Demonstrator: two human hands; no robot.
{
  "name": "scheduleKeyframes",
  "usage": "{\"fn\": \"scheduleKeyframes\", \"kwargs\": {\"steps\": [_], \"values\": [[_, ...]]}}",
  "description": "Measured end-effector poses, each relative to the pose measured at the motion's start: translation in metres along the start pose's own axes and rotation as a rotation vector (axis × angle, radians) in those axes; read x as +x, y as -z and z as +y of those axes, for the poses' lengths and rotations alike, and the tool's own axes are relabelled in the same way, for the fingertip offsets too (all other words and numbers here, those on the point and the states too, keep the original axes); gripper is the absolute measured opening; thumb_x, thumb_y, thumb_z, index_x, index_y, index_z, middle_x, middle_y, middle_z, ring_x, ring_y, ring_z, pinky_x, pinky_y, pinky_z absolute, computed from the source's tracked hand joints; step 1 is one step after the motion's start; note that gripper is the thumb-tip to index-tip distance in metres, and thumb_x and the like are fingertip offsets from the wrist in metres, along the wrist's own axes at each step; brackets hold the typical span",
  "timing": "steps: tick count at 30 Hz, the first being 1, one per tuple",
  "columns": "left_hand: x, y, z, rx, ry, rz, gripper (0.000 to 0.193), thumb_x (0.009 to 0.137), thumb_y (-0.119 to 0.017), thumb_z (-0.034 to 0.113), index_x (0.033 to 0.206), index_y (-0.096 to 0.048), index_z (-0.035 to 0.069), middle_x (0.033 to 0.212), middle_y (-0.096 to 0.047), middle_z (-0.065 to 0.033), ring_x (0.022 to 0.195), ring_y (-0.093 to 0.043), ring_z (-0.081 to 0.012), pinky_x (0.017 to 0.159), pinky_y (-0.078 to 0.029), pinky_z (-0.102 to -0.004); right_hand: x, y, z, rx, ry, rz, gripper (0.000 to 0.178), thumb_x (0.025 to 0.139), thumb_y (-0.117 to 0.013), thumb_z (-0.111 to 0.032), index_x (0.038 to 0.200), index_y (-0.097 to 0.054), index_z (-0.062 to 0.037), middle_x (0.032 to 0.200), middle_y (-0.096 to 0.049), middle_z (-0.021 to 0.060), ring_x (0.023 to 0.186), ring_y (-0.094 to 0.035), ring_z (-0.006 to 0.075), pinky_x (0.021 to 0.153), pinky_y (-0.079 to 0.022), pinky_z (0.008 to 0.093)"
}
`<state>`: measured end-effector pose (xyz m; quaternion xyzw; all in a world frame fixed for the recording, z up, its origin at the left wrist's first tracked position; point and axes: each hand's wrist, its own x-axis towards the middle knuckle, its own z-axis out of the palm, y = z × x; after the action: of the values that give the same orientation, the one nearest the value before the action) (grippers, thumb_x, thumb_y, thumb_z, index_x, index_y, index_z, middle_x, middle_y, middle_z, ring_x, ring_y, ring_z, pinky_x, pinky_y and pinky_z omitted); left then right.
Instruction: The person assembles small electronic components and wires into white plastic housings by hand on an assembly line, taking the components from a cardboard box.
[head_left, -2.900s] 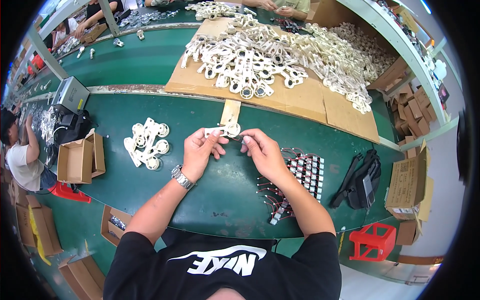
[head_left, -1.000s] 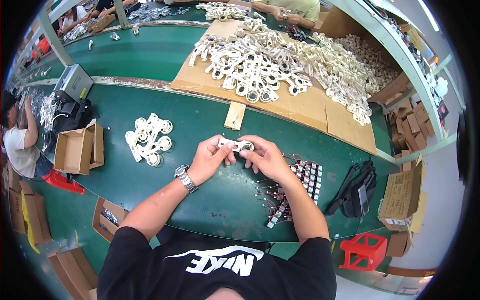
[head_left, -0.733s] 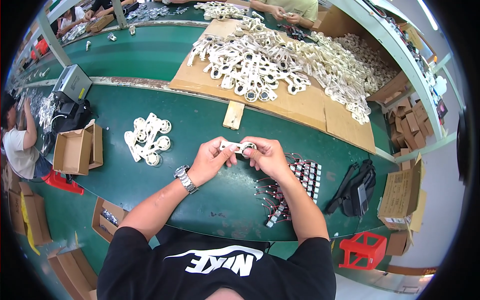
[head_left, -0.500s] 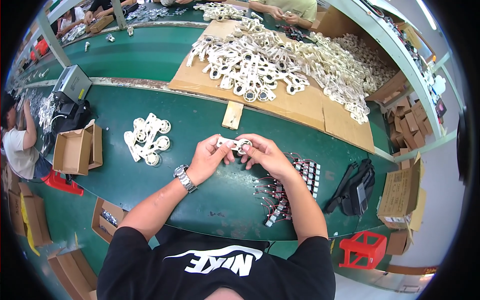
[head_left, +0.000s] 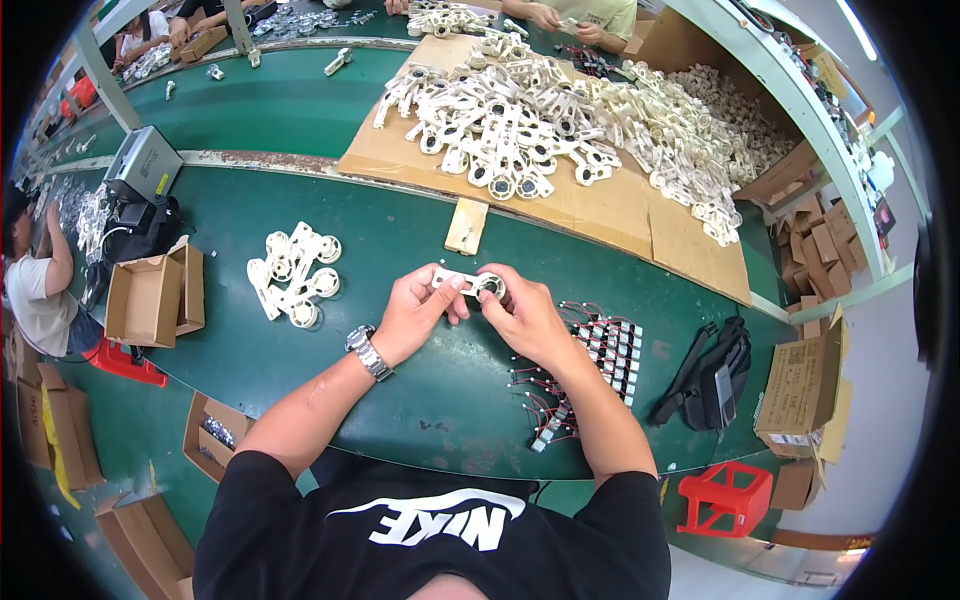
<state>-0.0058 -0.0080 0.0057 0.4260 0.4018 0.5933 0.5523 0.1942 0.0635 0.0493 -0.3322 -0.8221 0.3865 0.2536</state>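
Over the middle of the green table my left hand (head_left: 410, 318) and my right hand (head_left: 530, 318) hold one white plastic casing (head_left: 489, 285) between them. It has a narrow handle and a round, ringed end with a dark centre. The left fingers pinch the handle; the right thumb and fingers grip the round end. A small pile of similar white casings (head_left: 296, 270) lies to the left. Beside my right forearm, which hides part of them, are rows of small silvery-black parts with red wires (head_left: 612, 362). Beyond my hands sits a small wooden block (head_left: 465, 227).
A large heap of white casings (head_left: 500, 130) covers a cardboard sheet (head_left: 600, 215) at the back. Cardboard boxes (head_left: 145, 300) and a metal device (head_left: 145, 165) stand left; a black bag (head_left: 710, 380) lies right. Other people work across the table and at the left.
My right fingers have shifted around the casing's round end, which now shows more fully. Another white part has appeared on the green belt at the back left.
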Motion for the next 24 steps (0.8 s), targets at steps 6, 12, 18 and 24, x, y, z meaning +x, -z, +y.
{"fn": "scheduleKeyframes", "kwargs": {"steps": [6,12,18,24], "values": [[-0.002,-0.002,0.001,0.121,-0.042,-0.004,0.022,0.113,-0.057,0.023,0.110,-0.065,0.003,0.083,-0.071,-0.0047,0.071,-0.065,-0.0098,0.065,-0.054,-0.0251,0.002,-0.006,0.013,0.237,-0.214,-0.049,0.033,0.103,-0.068,-0.017,0.131,-0.059,-0.0016,0.083,-0.068,0.0077,0.066,-0.063,0.0114,0.057,-0.049,0.0324],[-0.001,0.019,0.063,1.134,-0.263,0.366,0.029,0.099,-0.074,0.027,0.111,-0.062,0.004,0.090,-0.066,-0.0152,0.077,-0.066,-0.0376,0.067,-0.053,-0.0449,0.019,0.033,0.006,0.431,-0.319,0.059,0.030,0.103,-0.074,-0.022,0.127,-0.067,-0.0059,0.075,-0.065,-0.0029,0.065,-0.059,0.0053,0.053,-0.047,0.0226],[-0.025,0.097,0.094,1.788,0.171,0.645,0.036,0.079,-0.086,0.024,0.105,-0.073,0.003,0.110,-0.069,-0.0157,0.108,-0.064,-0.0373,0.086,-0.059,-0.0478,0.056,0.084,0.022,0.428,-0.420,0.198,0.033,0.105,-0.071,-0.033,0.122,-0.073,-0.0050,0.075,-0.063,-0.0035,0.061,-0.055,0.0057,0.054,-0.043,0.0225],[-0.022,0.114,0.099,1.746,0.467,0.545,0.033,0.080,-0.087,0.029,0.100,-0.079,0.004,0.108,-0.076,-0.0141,0.108,-0.069,-0.0387,0.088,-0.061,-0.0468,0.094,0.115,0.017,0.479,-0.292,0.392,0.050,0.103,-0.072,-0.029,0.141,-0.060,0.0007,0.090,-0.071,0.0071,0.077,-0.065,0.0128,0.065,-0.051,0.0277]]}}
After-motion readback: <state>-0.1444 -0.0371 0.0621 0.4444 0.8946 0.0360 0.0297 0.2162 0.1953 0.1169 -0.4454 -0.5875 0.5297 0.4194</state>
